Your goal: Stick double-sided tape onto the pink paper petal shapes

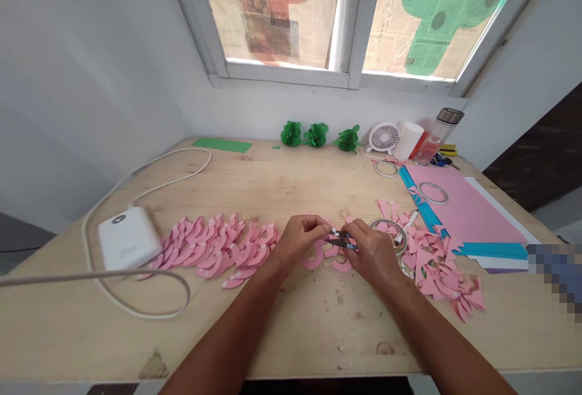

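Note:
Both my hands meet over the middle of the wooden table (282, 328). My left hand (297, 238) is closed, pinching a small pink paper piece (325, 226). My right hand (370, 254) is closed round a small dark tool (339, 239), perhaps scissors or tweezers, its tip at the pinched piece. A few curved pink pieces (318, 257) lie just under my hands. To the left lies a row of several curved pink cut-outs (218, 249). To the right sits a heap of pink paper scraps (439, 268).
A white power bank (128, 237) with a looping white cable (136, 186) lies at the left. Pink sheet (454, 201), blue strips, tape rings (433, 192), a small fan (384, 137), a bottle (439, 134) and green paper balls (316, 134) stand at the back and right. A green sheet (222, 145) lies far left.

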`<state>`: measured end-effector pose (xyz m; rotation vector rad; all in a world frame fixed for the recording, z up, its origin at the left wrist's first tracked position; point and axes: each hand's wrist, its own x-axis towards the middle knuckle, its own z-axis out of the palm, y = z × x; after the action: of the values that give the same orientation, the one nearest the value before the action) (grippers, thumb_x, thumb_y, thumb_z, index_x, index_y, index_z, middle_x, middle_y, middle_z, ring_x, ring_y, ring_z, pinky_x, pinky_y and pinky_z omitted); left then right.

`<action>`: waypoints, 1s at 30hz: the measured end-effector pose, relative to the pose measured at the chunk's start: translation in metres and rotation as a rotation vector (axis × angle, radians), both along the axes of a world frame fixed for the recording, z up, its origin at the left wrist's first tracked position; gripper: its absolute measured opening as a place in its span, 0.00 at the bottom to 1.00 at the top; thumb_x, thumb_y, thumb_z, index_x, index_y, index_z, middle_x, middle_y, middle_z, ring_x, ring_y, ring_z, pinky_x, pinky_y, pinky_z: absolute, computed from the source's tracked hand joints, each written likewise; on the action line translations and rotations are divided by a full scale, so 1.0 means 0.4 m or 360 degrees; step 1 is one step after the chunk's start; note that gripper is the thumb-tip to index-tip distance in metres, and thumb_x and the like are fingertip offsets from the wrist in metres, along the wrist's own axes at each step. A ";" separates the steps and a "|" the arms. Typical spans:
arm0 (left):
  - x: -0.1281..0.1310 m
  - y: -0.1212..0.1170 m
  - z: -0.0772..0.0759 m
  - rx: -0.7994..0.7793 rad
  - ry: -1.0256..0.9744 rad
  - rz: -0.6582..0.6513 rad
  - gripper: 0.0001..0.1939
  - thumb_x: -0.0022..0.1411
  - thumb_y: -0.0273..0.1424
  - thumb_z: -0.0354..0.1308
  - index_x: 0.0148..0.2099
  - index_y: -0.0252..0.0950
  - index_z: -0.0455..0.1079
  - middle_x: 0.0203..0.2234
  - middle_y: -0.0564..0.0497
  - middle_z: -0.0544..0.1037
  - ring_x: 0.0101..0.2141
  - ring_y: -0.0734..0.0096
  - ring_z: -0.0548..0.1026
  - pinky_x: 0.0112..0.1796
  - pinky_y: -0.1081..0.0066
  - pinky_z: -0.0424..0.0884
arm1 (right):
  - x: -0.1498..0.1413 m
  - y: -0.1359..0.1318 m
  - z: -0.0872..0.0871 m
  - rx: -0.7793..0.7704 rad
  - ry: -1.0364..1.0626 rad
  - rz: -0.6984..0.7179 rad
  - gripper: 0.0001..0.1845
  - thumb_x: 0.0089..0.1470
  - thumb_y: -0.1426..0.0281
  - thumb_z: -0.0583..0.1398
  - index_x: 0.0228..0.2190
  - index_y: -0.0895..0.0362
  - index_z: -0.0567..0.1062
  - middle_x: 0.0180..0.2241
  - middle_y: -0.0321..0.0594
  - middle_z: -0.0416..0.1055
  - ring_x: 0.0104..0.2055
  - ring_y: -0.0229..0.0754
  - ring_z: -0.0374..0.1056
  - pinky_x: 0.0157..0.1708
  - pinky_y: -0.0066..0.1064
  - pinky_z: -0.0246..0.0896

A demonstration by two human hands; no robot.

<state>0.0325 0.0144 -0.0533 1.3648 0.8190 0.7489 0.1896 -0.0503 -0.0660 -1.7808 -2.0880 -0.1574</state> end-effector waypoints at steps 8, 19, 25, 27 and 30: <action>0.000 -0.002 -0.004 0.0011 0.0019 -0.0002 0.08 0.49 0.30 0.55 0.21 0.32 0.68 0.17 0.53 0.69 0.22 0.75 0.65 0.27 0.74 0.60 | -0.001 0.001 0.000 -0.0027 0.0008 0.0012 0.06 0.48 0.73 0.56 0.32 0.55 0.70 0.30 0.36 0.69 0.28 0.37 0.64 0.22 0.28 0.42; 0.001 0.001 0.006 -0.0039 -0.0026 0.0039 0.07 0.46 0.32 0.57 0.23 0.31 0.70 0.19 0.51 0.72 0.25 0.72 0.68 0.29 0.72 0.64 | -0.001 -0.001 0.000 -0.0039 -0.0010 0.0009 0.06 0.49 0.73 0.56 0.32 0.55 0.70 0.30 0.36 0.69 0.28 0.36 0.64 0.22 0.27 0.43; -0.004 -0.001 0.007 0.0095 0.0047 0.0042 0.06 0.46 0.29 0.57 0.25 0.31 0.71 0.22 0.49 0.73 0.26 0.71 0.69 0.28 0.73 0.64 | -0.002 0.000 0.003 -0.0078 -0.0034 -0.0001 0.06 0.48 0.72 0.56 0.32 0.55 0.70 0.30 0.37 0.69 0.28 0.37 0.64 0.22 0.27 0.43; -0.006 -0.001 0.007 0.0161 0.0104 0.0046 0.05 0.46 0.29 0.56 0.25 0.31 0.71 0.21 0.50 0.73 0.24 0.73 0.68 0.26 0.74 0.63 | -0.003 -0.001 0.004 -0.0091 -0.0048 -0.0004 0.06 0.48 0.72 0.56 0.32 0.55 0.70 0.30 0.37 0.69 0.27 0.37 0.64 0.22 0.27 0.43; -0.008 -0.001 0.006 0.0258 0.0178 0.0049 0.05 0.47 0.28 0.55 0.25 0.32 0.71 0.20 0.51 0.72 0.22 0.75 0.67 0.23 0.76 0.61 | -0.003 -0.002 0.004 -0.0105 -0.0063 0.0003 0.06 0.48 0.71 0.57 0.33 0.55 0.70 0.31 0.37 0.69 0.28 0.37 0.64 0.22 0.27 0.43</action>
<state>0.0295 0.0142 -0.0511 1.5530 0.8840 0.7817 0.1882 -0.0509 -0.0644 -1.8281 -2.1453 -0.1255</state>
